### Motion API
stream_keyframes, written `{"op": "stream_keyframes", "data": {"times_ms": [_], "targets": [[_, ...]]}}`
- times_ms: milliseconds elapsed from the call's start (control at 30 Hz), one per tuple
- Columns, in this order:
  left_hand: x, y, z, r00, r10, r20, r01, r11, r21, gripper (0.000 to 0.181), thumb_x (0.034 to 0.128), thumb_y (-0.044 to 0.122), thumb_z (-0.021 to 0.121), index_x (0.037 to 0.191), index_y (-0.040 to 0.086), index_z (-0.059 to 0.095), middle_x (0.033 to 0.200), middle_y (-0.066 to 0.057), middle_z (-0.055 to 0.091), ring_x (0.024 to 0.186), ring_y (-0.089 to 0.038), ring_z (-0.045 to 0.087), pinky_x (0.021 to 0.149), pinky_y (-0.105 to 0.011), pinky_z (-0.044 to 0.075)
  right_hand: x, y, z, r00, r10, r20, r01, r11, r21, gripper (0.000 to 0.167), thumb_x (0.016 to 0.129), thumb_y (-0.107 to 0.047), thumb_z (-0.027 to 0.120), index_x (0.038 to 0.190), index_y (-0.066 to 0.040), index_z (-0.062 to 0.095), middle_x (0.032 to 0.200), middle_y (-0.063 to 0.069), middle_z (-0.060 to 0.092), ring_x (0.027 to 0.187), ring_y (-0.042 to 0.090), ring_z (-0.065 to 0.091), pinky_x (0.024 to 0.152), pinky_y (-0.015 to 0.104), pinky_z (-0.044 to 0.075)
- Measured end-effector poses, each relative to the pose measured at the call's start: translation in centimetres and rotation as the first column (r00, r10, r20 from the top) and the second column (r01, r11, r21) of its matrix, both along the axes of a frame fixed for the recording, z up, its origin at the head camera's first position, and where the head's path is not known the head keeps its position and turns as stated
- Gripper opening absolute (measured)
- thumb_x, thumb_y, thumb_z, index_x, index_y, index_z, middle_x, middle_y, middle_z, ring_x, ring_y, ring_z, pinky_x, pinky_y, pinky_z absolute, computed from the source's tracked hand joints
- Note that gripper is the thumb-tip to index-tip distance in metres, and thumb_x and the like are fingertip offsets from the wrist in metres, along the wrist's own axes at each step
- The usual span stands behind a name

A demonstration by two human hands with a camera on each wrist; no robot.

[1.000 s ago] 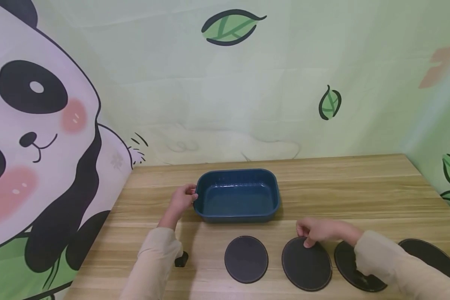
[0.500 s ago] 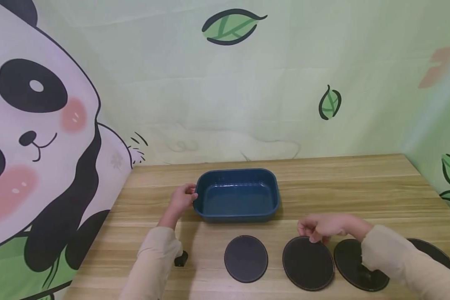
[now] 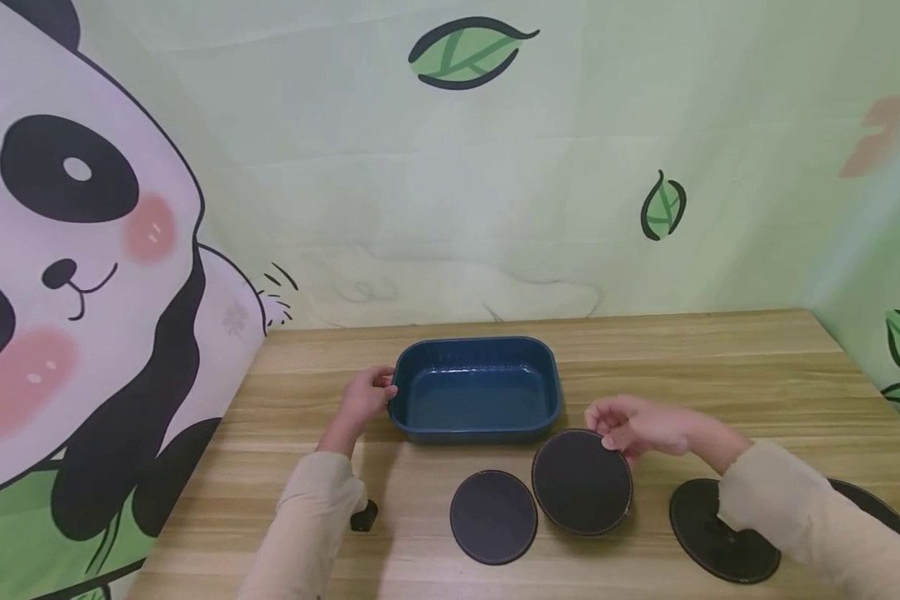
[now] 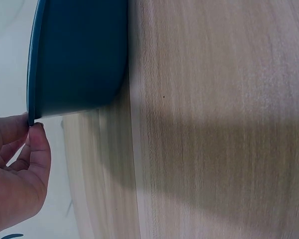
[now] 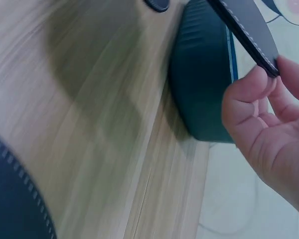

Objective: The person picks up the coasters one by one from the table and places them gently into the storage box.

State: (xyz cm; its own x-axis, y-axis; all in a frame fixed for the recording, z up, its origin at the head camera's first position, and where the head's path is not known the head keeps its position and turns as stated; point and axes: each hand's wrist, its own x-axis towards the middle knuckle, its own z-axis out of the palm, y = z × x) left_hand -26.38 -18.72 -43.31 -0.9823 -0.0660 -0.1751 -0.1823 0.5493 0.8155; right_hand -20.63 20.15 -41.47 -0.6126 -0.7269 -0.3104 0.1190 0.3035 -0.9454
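A dark blue rectangular dish (image 3: 476, 435) with rounded corners stands on the wooden table. My left hand (image 3: 365, 396) pinches its left rim between thumb and fingers, which the left wrist view shows close up at the dish wall (image 4: 79, 59). In my right hand (image 3: 641, 427) a round black coaster (image 3: 582, 483) with a stitched border is pinched by its upper right edge. The right wrist view shows that coaster (image 5: 246, 32) raised off the table and tilted, with the dish behind it. Another black coaster (image 3: 493, 517) lies flat in front of the dish.
Farther right lie one more black coaster (image 3: 708, 525), partly under the right sleeve, and another (image 3: 873, 512) beyond it. A small black object (image 3: 363, 516) shows beside the left sleeve. Behind the table (image 3: 690, 358) hangs a printed panda backdrop (image 3: 330, 167).
My right hand has lifted the second coaster from the table and carried it left and toward the dish. My left hand has stayed on the dish rim.
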Motion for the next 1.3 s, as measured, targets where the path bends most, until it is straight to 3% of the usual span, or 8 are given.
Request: {"op": "stream_keyframes", "data": {"times_ms": [267, 567, 833, 1067, 1300], "targets": [[0.0, 0.0, -0.1, 1.0, 0.002, -0.007, -0.002, 1.0, 0.019, 0.033, 0.0843, -0.001, 0.052, 0.117, -0.003, 0.051, 0.102, -0.02, 0.054, 0.087, -0.024, 0.054, 0.07, -0.032, 0.052, -1.0, -1.5, 0.2, 0.987, -0.142, 0.07, 0.152, 0.974, -0.166, 0.013, 0.085, -0.002, 0.05, 0.093, -0.011, 0.046, 0.08, -0.003, 0.049, 0.067, 0.01, 0.048, 0.058, 0.023, 0.044], [-0.1, 0.0, -0.3, 1.0, 0.012, 0.008, -0.012, 1.0, 0.015, 0.033, 0.0843, -0.001, 0.053, 0.118, -0.001, 0.051, 0.104, -0.02, 0.054, 0.089, -0.026, 0.054, 0.073, -0.034, 0.052, -1.9, -3.7, 0.8, 0.954, -0.271, 0.131, 0.294, 0.934, -0.205, 0.014, 0.085, 0.001, 0.047, 0.092, -0.011, 0.045, 0.081, -0.002, 0.049, 0.067, 0.009, 0.05, 0.059, 0.022, 0.045], [-0.1, 0.0, -0.2, 1.0, 0.015, 0.015, -0.015, 1.0, 0.008, 0.034, 0.085, 0.001, 0.052, 0.119, 0.0, 0.051, 0.106, -0.019, 0.053, 0.091, -0.025, 0.053, 0.077, -0.035, 0.052, -3.0, -5.8, 0.5, 0.89, -0.421, 0.178, 0.452, 0.866, -0.213, 0.015, 0.086, 0.002, 0.045, 0.092, -0.011, 0.042, 0.079, -0.002, 0.045, 0.062, 0.01, 0.047, 0.057, 0.021, 0.045], [-0.1, 0.0, -0.1, 1.0, 0.012, 0.026, -0.012, 1.0, 0.004, 0.033, 0.0851, 0.001, 0.052, 0.118, 0.0, 0.051, 0.104, -0.018, 0.052, 0.09, -0.024, 0.052, 0.076, -0.034, 0.052, -3.7, -7.5, 0.2, 0.841, -0.475, 0.257, 0.533, 0.809, -0.248, 0.016, 0.086, 0.003, 0.045, 0.092, -0.011, 0.042, 0.074, -0.004, 0.047, 0.061, 0.009, 0.05, 0.056, 0.021, 0.046], [-0.1, -0.2, -0.1, 1.0, -0.018, -0.004, 0.018, 1.0, 0.02, 0.034, 0.0843, -0.001, 0.052, 0.119, -0.003, 0.05, 0.098, -0.017, 0.053, 0.087, -0.023, 0.052, 0.07, -0.032, 0.052, -4.5, -9.4, 0.0, 0.793, -0.549, 0.264, 0.605, 0.762, -0.23, 0.017, 0.086, 0.002, 0.045, 0.099, -0.009, 0.04, 0.077, -0.002, 0.046, 0.06, 0.009, 0.049, 0.054, 0.021, 0.047]]}}
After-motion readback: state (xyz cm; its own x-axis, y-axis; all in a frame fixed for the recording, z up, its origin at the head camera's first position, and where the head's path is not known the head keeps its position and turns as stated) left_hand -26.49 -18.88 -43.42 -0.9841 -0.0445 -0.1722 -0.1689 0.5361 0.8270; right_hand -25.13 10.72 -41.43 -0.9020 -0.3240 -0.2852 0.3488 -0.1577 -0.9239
